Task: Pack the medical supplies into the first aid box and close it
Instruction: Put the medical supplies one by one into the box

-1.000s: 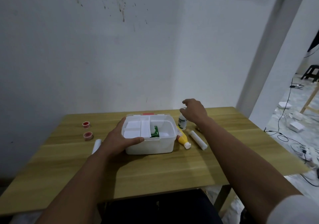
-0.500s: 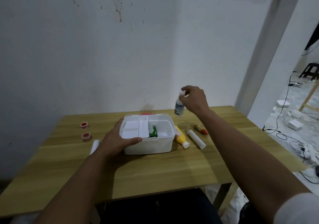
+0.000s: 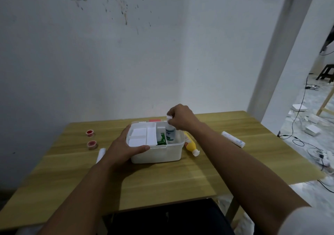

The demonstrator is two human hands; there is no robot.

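The white first aid box [image 3: 168,153] stands open in the middle of the wooden table [image 3: 162,184], with a white divider tray in its left half and a green packet [image 3: 162,141] inside. My left hand [image 3: 124,147] grips the box's left front rim. My right hand [image 3: 180,117] holds a small white bottle [image 3: 170,134] by its cap, upright, lowered into the box's right half. A yellow bottle [image 3: 190,144] lies right of the box. A white tube [image 3: 233,139] lies further right. Two red tape rolls [image 3: 89,133] [image 3: 92,144] and a white roll [image 3: 101,154] lie to the left.
A white wall stands right behind the table. A pillar [image 3: 282,50] rises at the back right corner. Cables and white boxes [image 3: 310,129] litter the floor to the right. The table's front edge is close to my body.
My right hand lifted the small white bottle off the table behind the box, carried it left and down, and now holds it inside the box. My left hand stayed on the box.
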